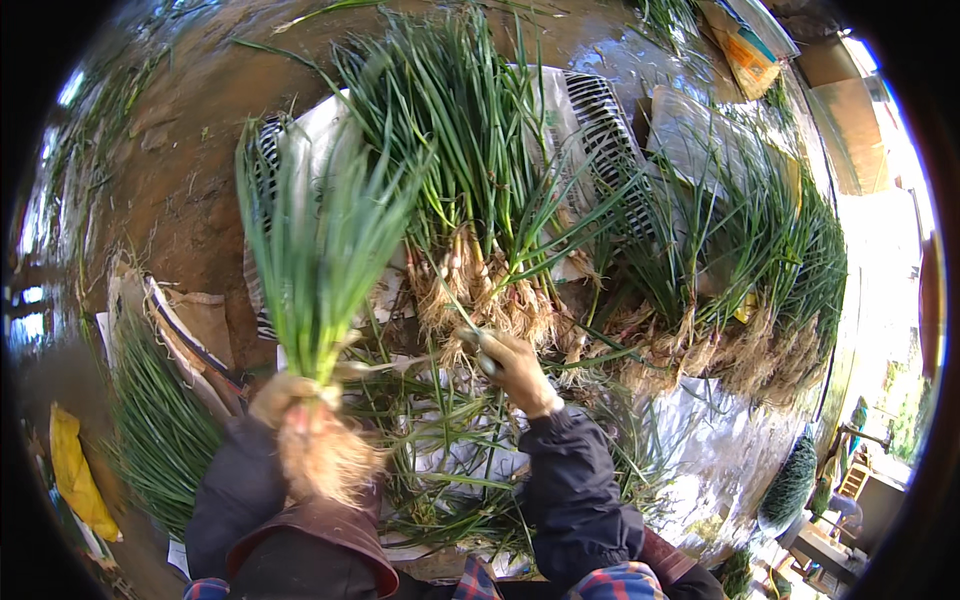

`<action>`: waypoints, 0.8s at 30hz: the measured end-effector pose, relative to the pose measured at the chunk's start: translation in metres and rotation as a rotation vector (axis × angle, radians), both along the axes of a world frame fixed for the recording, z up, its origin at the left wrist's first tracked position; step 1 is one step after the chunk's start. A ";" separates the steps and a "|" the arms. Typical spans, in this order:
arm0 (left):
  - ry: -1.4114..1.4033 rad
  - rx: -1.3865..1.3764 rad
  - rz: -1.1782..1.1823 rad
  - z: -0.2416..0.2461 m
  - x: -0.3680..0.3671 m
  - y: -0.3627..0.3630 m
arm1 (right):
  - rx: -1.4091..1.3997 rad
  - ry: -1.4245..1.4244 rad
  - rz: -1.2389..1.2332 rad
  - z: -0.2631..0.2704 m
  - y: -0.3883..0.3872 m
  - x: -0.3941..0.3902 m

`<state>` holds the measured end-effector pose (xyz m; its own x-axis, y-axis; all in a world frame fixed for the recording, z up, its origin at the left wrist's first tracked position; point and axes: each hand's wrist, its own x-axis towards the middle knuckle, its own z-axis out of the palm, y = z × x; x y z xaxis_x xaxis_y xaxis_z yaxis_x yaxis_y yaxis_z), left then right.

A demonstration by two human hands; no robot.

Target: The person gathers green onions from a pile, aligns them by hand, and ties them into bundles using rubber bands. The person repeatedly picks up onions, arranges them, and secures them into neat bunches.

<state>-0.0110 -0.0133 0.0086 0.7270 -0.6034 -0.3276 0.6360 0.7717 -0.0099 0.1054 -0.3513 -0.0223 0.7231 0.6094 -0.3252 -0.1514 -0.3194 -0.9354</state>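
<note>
My left hand (289, 397) is shut around a bunch of green onions (319, 300), just above its pale, fibrous roots. The leaves point away from me, and motion blurs them. Between thumb and fingers, my right hand (517, 375) pinches a single thin green onion stalk (454, 296). A pale, blurred strand (397, 365) stretches between the hands; I cannot tell what it is. Beyond them lies a large pile of green onions (465, 150), roots towards me. Loose stripped leaves (450, 427) litter the ground below my hands.
Printed woven plastic sacks (555, 120) lie under the pile. More green onions (750, 247) spread to the right, near plastic sheeting (697, 442). On the left are another green onion bundle (161, 420) and a yellow bag (79, 472). Wet, muddy ground (180, 172) surrounds everything.
</note>
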 end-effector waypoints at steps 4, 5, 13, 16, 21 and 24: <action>-0.096 0.041 0.190 0.010 -0.011 0.042 | -0.432 0.628 -0.039 0.014 -0.072 -0.024; -0.118 0.054 0.225 0.011 -0.011 0.047 | -0.862 0.252 0.411 0.016 -0.076 -0.027; 0.147 0.572 0.026 -0.027 0.048 -0.040 | -0.780 -0.276 -0.426 -0.016 0.054 0.000; 0.135 0.657 -0.001 -0.026 0.060 -0.070 | -0.899 -0.435 -0.518 -0.019 0.081 -0.005; 0.096 0.814 -0.220 -0.020 0.063 -0.081 | -0.490 -0.441 -0.303 0.009 0.087 -0.050; 0.196 0.840 -0.200 -0.024 0.060 -0.079 | -0.506 -0.537 -0.047 0.029 0.082 -0.071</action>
<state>0.0489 -0.0919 -0.0151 0.5177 -0.2172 -0.8275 0.8064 0.4472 0.3870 0.0349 -0.2697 0.0064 0.8834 0.4433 -0.1524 0.2613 -0.7356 -0.6250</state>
